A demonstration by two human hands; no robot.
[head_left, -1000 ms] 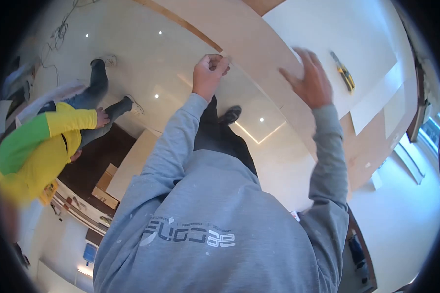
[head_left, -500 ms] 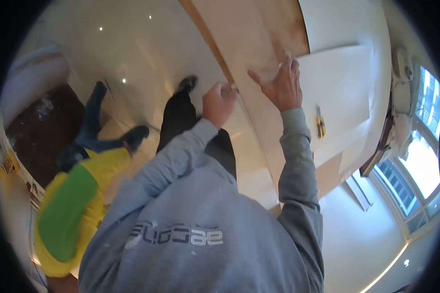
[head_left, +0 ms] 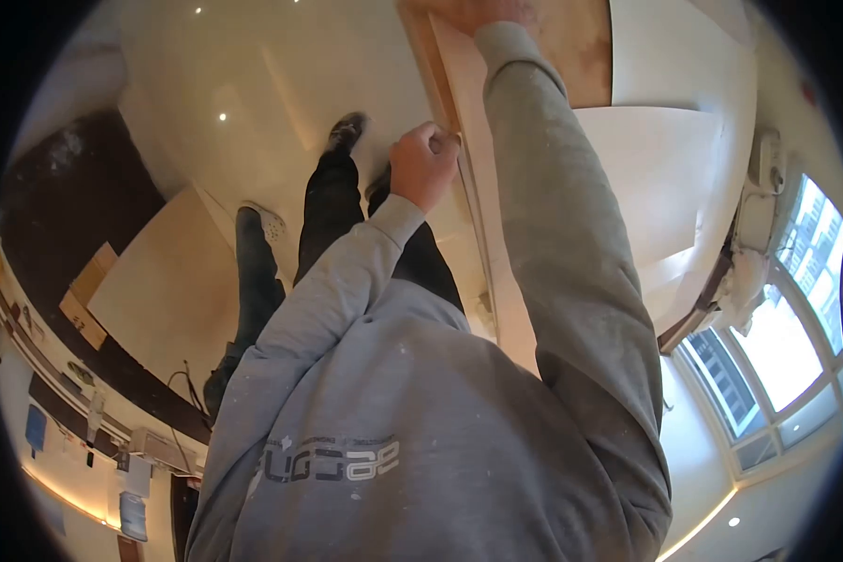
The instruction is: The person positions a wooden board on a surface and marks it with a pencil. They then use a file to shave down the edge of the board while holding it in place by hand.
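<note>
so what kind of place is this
Probably an indoor room under renovation or fit-out: a large wooden board with white sheets lying on it, a loose panel flat on the glossy floor, and tall windows along one side.

You have a glossy pale floor [head_left: 253,94] far left, spotted with lamp reflections [head_left: 222,117]. Windows [head_left: 777,347] at right admit daylight. A dark brown surface [head_left: 56,211] lies at left.
</note>
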